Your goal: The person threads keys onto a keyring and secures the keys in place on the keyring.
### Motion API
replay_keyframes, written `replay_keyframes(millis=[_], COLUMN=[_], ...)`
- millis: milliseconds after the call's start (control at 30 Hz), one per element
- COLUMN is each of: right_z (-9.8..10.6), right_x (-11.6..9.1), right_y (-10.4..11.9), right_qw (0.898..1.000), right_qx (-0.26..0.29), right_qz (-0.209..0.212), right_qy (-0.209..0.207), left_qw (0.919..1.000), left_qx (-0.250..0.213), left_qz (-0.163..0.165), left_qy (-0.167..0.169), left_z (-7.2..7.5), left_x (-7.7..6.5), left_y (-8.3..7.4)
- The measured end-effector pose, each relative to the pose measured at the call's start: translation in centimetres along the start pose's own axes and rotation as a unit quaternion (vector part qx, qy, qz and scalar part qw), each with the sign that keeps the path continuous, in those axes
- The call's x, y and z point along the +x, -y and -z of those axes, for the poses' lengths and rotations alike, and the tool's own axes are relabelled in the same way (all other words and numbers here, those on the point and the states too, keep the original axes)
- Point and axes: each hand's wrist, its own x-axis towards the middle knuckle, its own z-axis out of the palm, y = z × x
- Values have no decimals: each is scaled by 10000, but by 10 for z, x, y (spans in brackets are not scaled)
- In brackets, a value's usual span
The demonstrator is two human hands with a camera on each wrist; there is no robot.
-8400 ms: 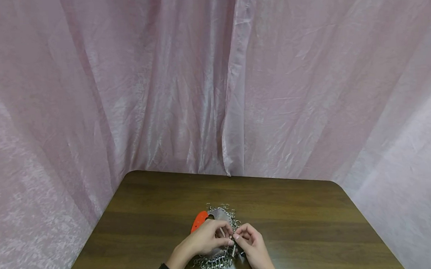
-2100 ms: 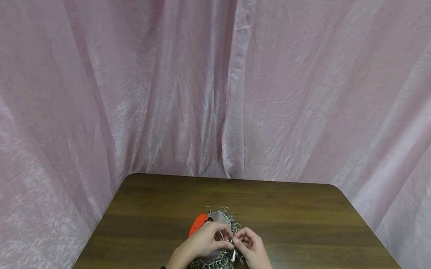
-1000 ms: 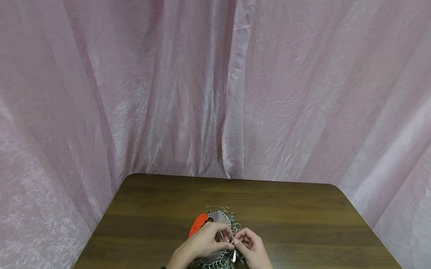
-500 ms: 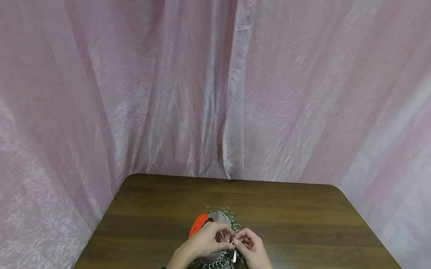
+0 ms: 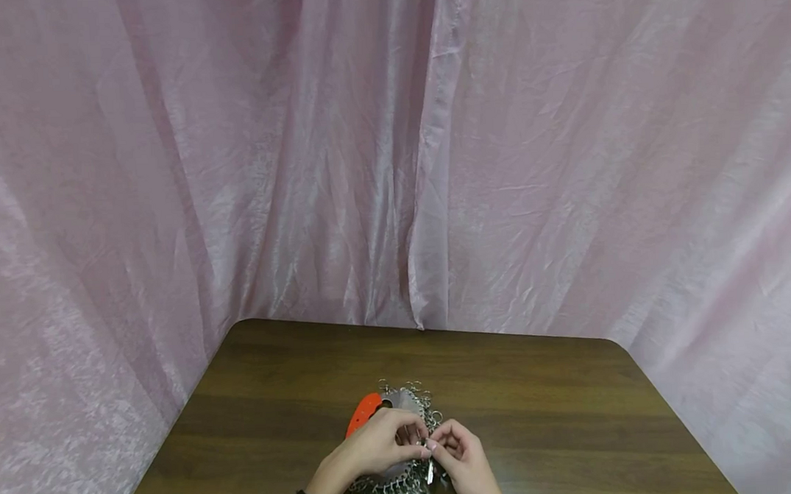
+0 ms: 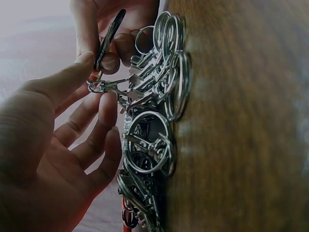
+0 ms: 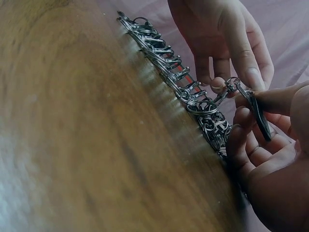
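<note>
In the head view a grey rounded piece (image 5: 402,400) with an orange-red handle (image 5: 364,413) lies on the table, fringed with silver clasps and split rings (image 5: 389,492). My left hand (image 5: 380,441) reaches over it from the left. Its thumb and forefinger pinch a small silver swivel clasp (image 6: 99,87), lifted off the fringe in the left wrist view. My right hand (image 5: 464,461) faces it, thumb and forefinger pinching a flat black-and-silver key-like piece (image 7: 260,116) joined to that clasp. Its bright narrow end hangs below the fingertips in the head view. The left hand hides part of the grey piece.
The brown wooden table (image 5: 562,409) has rounded far corners. Pink curtains (image 5: 299,170) hang behind it and on both sides. Several large split rings (image 6: 169,38) stand in a bunch close to the hands in the left wrist view.
Since the earliest frame the head view has shifted slightly and the key-like piece has turned a little under my fingertips. Both hands keep their pinch, with only small finger movements.
</note>
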Motion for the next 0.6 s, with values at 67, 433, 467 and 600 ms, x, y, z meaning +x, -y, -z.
replay_keyframes(millis=[67, 433, 467, 600], right_z=[0, 1, 1, 1], right_x=[0, -1, -1, -1], right_y=[-1, -2, -2, -1], right_qw=[10000, 10000, 10000, 9999], right_qx=[2, -30, -40, -28], right_qz=[5, -3, -35, -100], right_qy=[35, 73, 34, -108], left_qw=[10000, 9999, 9999, 9999], left_qx=[60, 19, -11, -104], left_qz=[-25, 118, 125, 104], left_qy=[-8, -110, -113, -81], left_z=[0, -2, -2, -3], left_x=[0, 0, 0, 0], left_y=[0, 0, 0, 1])
